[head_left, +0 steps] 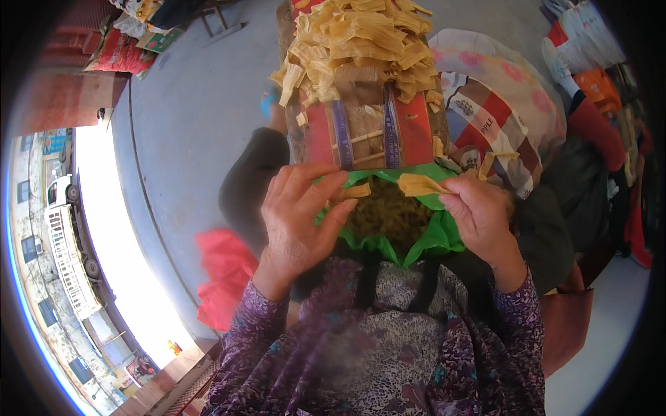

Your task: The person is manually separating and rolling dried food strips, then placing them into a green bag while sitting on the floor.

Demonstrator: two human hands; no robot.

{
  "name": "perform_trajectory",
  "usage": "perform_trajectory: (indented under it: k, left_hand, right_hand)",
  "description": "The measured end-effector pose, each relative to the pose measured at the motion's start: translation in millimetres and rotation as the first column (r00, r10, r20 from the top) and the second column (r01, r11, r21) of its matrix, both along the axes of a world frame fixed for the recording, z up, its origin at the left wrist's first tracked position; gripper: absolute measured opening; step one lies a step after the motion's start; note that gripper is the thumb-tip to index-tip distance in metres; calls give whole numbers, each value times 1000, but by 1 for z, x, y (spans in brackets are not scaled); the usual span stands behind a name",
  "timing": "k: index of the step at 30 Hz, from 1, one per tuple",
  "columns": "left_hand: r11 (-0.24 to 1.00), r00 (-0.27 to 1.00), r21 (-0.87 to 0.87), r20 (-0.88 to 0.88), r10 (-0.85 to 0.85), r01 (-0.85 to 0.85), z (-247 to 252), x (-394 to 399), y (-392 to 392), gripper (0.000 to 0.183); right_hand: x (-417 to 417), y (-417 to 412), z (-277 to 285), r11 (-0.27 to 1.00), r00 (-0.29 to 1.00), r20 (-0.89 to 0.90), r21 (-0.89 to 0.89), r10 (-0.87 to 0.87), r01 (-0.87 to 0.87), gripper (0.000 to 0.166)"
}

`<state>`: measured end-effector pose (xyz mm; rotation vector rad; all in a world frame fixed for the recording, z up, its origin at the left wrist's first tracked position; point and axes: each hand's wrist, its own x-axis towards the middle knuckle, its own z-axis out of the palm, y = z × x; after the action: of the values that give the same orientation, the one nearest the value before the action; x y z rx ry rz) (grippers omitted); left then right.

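My left hand (pixel 307 213) pinches a short yellowish piece of dried husk (pixel 356 191) between thumb and fingers. In my right hand (pixel 476 208) is another folded strip of dried husk (pixel 419 184), its end pointing left towards the first. Below and between both hands lies an opening lined with a green plastic bag (pixel 439 234), holding a mass of small dark yellowish pieces (pixel 390 213). Just beyond it stands a red board (pixel 416 130) with purple printed bands and thin sticks on a wooden panel. A big heap of dried husks (pixel 359 36) covers the board's far part.
A checked and flowered cloth (pixel 499 114) lies right of the board, with loose husk strips near its lower edge. Pink-red plastic (pixel 223 275) is on the left. A small stool (pixel 221 23) and filled sacks (pixel 122 52) stand farther off. Someone's red sleeve (pixel 596 127) shows at right.
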<state>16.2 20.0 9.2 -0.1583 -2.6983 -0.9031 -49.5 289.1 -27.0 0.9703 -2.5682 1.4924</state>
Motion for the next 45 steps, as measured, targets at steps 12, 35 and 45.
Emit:
perform_trajectory:
  k: [12,35,45]
  left_hand:
    - [304,360,779,548,-755,-548,-24,61,49,32]
    - [915,918,-77,36,-396,397,1,65,48,22]
    - [894,927,-373,-176,-332,250,-10,71,60,14]
  right_hand:
    - [50,9,-8,942,773,-547,272,321,-199,27]
    - [65,-2,14,927,255,896,-324,364,-187,21]
    - [74,-9,2,863,-15,915,-374,403,339,13]
